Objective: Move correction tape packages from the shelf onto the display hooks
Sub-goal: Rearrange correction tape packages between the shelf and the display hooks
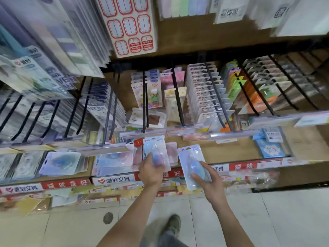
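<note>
Gripping one correction tape package [154, 152] each, left hand [151, 171] curled round its bubble, right hand [207, 177] pinched the other package [192, 164] from below, shelf [231, 152] just beyond.

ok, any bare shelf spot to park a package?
Bare wood on the shelf, between the right hand with its package and the blue packs. Left of the left hand it is crowded with stacked packages. The hooks above are mostly full.
</note>
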